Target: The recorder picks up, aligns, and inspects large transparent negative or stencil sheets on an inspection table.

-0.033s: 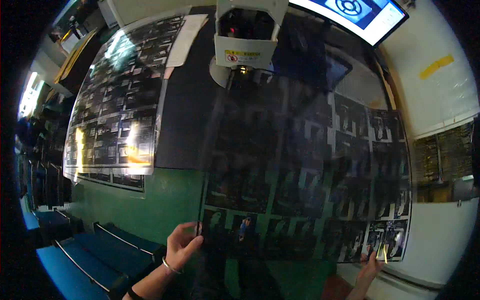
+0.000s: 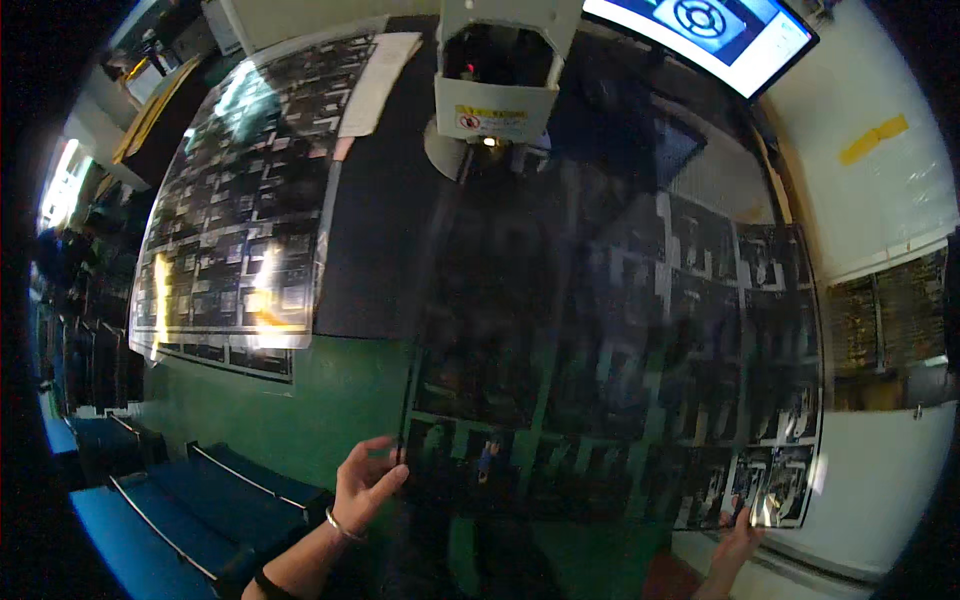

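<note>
The left grip (image 2: 365,490) pinches the left edge of a large transparent film sheet (image 2: 640,400), near its lower corner, between thumb and fingers. The right grip (image 2: 738,548) pinches the lower edge of the same sheet, near its right corner, with the thumb in front and the fingertips seen dimly through the film. The left wrist carries a silver bracelet (image 2: 342,527), and lower on the forearm there is a black band (image 2: 266,583).

The film sheet is spread between the two hands and reaches away from the person, over the dark bench (image 2: 370,220). It bears rows of dark rectangular patterns, and a bright reflection lies at its lower right corner. Through it one sees a green surface (image 2: 220,405); whether this is floor, one cannot tell.

To the left, another patterned film (image 2: 225,220) lies on the bench, with a white paper (image 2: 378,90) beside its upper right part. Beyond the held sheet stands a white machine head (image 2: 495,105) with a small lit lamp (image 2: 490,142) below. Farther right, a monitor (image 2: 745,50) displays a ring shape.
</note>
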`<state>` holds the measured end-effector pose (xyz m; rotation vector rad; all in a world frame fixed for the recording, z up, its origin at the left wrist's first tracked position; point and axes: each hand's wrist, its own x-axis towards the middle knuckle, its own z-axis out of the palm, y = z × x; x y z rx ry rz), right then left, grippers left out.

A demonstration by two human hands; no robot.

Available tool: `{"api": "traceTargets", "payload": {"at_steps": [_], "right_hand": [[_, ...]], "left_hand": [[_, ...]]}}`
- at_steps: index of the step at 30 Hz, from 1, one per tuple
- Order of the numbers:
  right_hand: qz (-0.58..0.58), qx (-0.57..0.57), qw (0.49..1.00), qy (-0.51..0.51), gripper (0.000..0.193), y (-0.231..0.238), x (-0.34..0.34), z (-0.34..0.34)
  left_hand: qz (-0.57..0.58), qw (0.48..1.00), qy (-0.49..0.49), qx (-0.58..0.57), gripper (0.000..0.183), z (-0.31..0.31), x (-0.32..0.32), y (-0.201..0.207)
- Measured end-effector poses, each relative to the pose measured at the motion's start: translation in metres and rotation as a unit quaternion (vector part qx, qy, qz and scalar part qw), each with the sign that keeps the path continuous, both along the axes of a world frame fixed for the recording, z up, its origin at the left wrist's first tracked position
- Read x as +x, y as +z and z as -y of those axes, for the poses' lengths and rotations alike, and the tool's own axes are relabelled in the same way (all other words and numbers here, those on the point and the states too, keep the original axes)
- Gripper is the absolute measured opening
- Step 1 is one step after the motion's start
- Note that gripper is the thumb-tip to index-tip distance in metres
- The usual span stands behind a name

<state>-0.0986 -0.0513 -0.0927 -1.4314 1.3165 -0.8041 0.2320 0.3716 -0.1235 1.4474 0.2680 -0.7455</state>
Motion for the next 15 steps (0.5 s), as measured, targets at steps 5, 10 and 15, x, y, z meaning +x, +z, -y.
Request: {"api": "traceTargets", "payload": {"at_steps": [5, 10, 15], "right_hand": [[-0.006, -0.063, 0.997, 0.040, 0.041, 0.041, -0.004, -0.015], [-0.069, -0.166, 0.982, 0.064, 0.031, 0.064, -0.059, -0.014], [-0.090, -0.133, 0.987, -0.013, 0.035, 0.095, -0.065, -0.023]], "left_hand": [[-0.032, 0.998, -0.037, -0.027, 0.042, 0.037, 0.041, 0.004], [-0.035, 0.997, 0.012, -0.072, 0.033, 0.079, 0.081, 0.003], [0.092, 0.991, 0.047, -0.088, 0.025, 0.109, 0.084, 0.017]]}}
